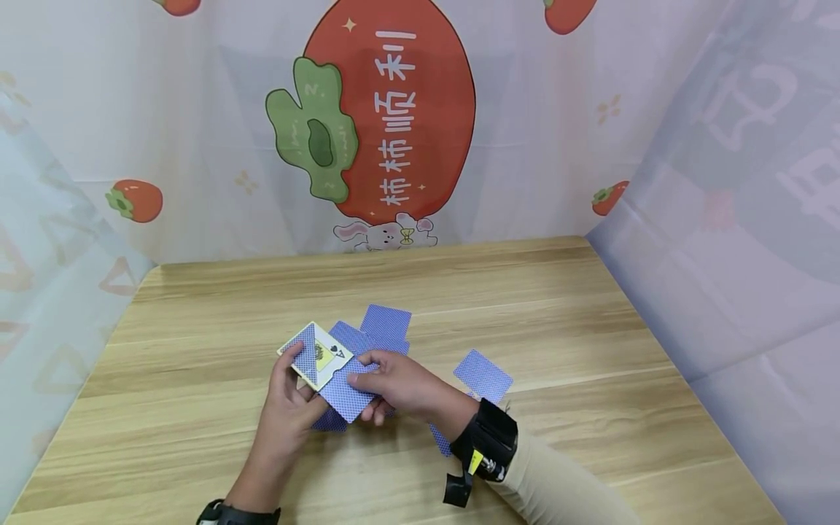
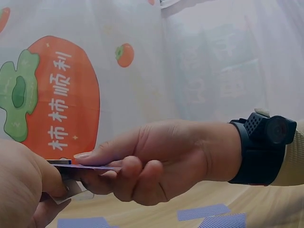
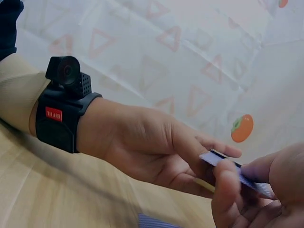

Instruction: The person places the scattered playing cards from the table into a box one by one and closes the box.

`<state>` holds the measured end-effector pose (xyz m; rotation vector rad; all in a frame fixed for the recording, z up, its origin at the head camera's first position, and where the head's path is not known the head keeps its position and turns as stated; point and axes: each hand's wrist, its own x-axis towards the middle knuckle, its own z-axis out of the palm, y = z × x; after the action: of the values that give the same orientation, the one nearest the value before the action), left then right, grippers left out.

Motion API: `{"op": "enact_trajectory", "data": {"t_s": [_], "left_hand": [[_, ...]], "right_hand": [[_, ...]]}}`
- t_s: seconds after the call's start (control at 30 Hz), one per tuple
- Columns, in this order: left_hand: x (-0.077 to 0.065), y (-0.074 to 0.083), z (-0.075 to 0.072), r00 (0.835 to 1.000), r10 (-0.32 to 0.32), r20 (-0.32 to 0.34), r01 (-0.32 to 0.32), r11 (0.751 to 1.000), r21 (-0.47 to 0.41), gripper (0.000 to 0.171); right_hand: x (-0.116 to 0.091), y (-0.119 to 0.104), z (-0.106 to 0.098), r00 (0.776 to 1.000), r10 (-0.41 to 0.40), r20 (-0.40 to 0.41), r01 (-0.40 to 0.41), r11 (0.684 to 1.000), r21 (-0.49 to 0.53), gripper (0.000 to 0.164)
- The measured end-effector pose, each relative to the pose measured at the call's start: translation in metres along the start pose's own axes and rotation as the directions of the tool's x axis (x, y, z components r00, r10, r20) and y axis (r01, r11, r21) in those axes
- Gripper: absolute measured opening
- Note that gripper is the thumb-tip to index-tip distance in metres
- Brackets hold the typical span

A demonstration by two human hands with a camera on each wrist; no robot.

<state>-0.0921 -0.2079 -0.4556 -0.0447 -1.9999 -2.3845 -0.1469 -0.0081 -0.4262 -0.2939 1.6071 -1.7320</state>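
My left hand (image 1: 285,408) grips a flat white-edged piece (image 1: 343,354) from the left, its fingers partly hidden beneath. That piece shows an A with a black spade, a yellow centre and a blue-patterned triangle; whether it is a card or a card box I cannot tell. Against its lower right edge lies a blue-backed playing card (image 1: 343,401), which my right hand (image 1: 403,383) pinches between thumb and fingers. In the left wrist view the right hand (image 2: 166,161) holds the card nearly level. The left hand (image 3: 137,142) meets it from the other side in the right wrist view.
Several blue-backed cards (image 1: 386,321) lie overlapping on the wooden table (image 1: 216,313) behind and under the hands. More cards (image 1: 483,373) lie to the right, partly covered by the right wrist. A printed curtain (image 1: 525,146) encloses the table's back and sides.
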Motion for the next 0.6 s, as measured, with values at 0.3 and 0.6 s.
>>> {"op": "enact_trajectory", "data": {"t_s": [0.3, 0.6], "left_hand": [[0.0014, 0.0015, -0.0006, 1.0, -0.022, -0.022, 0.022, 1.0, 0.008, 0.091], [0.0009, 0.0043, 0.0003, 0.999, -0.043, -0.03, 0.043, 0.999, -0.016, 0.092]], "right_hand": [[-0.0005, -0.0068, -0.0021, 0.999, -0.04, 0.005, 0.039, 0.993, 0.112, 0.051], [0.0006, -0.0064, -0.0003, 0.993, -0.109, -0.052, 0.109, 0.994, -0.001, 0.049]]}}
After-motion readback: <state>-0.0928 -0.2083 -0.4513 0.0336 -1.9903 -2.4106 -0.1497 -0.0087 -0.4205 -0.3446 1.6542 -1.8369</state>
